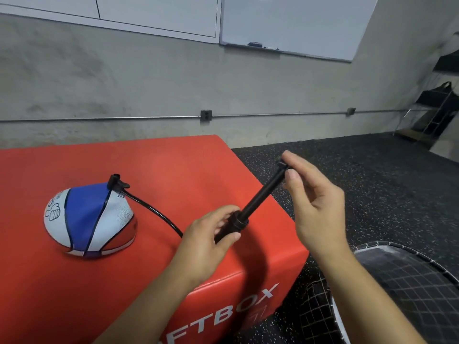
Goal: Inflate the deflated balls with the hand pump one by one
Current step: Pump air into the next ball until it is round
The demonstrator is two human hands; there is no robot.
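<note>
1. One ball (89,219), still sunken and cone-shaped, is sitting on the left of the red box (173,165), well to the left of both hands.
2. A nozzle (116,183) is sitting at the ball's peak, and a black hose (159,214) is curving from it rightward and nearer, toward the left hand.
3. The pump (250,209) is lying on a diagonal, its long axis running from near-left to far-right, with the rod drawn out toward the far right.
4. The left hand (208,239), the nearer one to the ball, is curling fingers and thumb round the pump's barrel at its collar.
5. The right hand (315,194) is pinching the pump's handle (283,167) between thumb and fingertips, the other fingers loosely bent.
6. Judging by the drawn-out rod, the coming move is probably a push down that diagonal toward the left hand, which is bracing the barrel.
7. A mesh basket (409,281) is standing on the floor, near right.
</note>
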